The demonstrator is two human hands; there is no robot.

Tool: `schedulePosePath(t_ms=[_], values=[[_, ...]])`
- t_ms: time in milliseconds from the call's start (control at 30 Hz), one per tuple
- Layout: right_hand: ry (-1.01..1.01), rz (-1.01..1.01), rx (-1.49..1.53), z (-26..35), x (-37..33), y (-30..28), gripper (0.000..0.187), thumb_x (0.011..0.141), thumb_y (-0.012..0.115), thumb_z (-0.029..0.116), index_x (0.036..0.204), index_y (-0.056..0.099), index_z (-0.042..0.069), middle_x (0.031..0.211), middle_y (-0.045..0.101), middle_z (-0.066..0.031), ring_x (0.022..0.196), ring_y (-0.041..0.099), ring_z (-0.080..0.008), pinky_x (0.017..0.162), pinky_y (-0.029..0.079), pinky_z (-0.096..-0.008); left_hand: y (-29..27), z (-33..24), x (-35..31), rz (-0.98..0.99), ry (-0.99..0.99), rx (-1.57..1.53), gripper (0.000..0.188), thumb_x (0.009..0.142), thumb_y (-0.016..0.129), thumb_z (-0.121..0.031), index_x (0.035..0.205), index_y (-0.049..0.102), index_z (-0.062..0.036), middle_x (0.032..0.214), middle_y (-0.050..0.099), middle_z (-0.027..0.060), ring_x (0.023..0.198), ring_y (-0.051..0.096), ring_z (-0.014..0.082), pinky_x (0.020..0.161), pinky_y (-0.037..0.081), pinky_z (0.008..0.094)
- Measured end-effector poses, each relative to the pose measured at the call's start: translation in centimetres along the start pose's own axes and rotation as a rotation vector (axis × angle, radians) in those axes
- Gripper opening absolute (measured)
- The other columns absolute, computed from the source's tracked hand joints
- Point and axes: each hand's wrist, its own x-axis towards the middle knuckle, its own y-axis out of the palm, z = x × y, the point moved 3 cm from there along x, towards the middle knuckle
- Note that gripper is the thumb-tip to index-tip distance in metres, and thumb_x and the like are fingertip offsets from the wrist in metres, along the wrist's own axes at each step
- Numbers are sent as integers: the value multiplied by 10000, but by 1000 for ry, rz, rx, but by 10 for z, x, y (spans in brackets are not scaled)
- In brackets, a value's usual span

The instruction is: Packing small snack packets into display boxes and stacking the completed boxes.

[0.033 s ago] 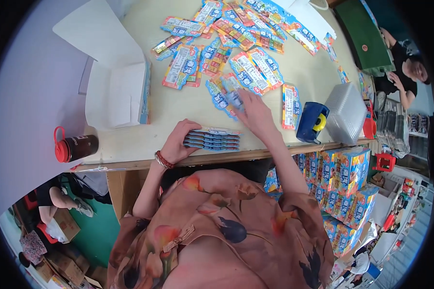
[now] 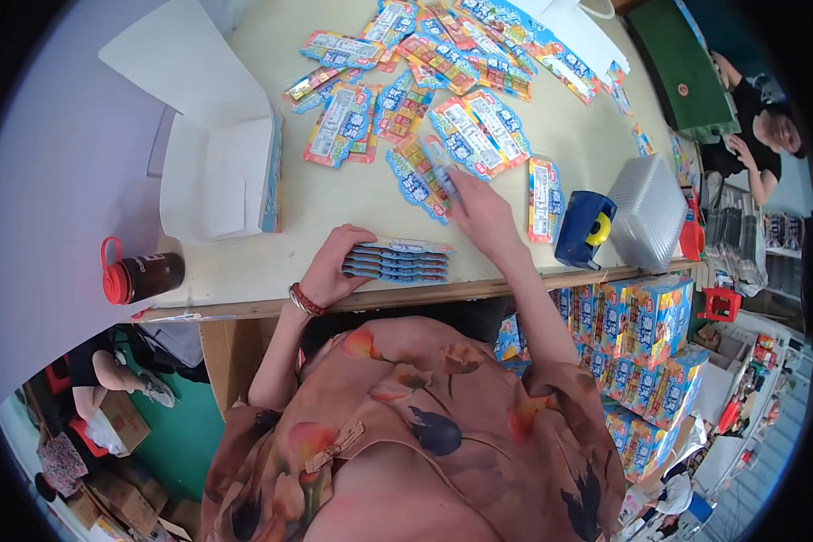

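My left hand is closed around the left end of a small stack of blister packs, which it holds at the near table edge. Their thin, scalloped edges face me. Farther in, my right hand pinches a single blister pack, tilted up on its edge. Under and beside it lies another blister pack with coloured squares showing, flat on the table. Several more blister packs are spread in a loose pile beyond my hands, some face up and some face down.
An open white carton and a red-lidded bottle stand left. To the right are a lone blister pack, a blue tape dispenser and a clear plastic tray. Printed boxes are stacked below. A co-worker sits far right.
My right hand has drawn slightly right, tilting its blister pack up and uncovering the coloured squares of the one beneath. The left hand and its stack have hardly moved.
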Motion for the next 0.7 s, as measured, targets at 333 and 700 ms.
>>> schedulePosePath(t_ms=[333,700], values=[[-14,302,557,31,-16,10,164,919,531,126,976,657,38,942,652,-147,896,619,-281,822,468,-363,3,6,-1,-133,-185,-221,942,610,850,-39,1398,336,-77,1238,471,129,1128,511,271,937,455,356],[-123,-35,-458,-62,34,14,465,823,542,13,1281,479,64,1208,569,-210,1116,571,-369,875,512,-415,3,2,10,-42,9,-129,695,609,854,-60,1184,464,-62,1172,495,143,1095,514,304,931,439,350]])
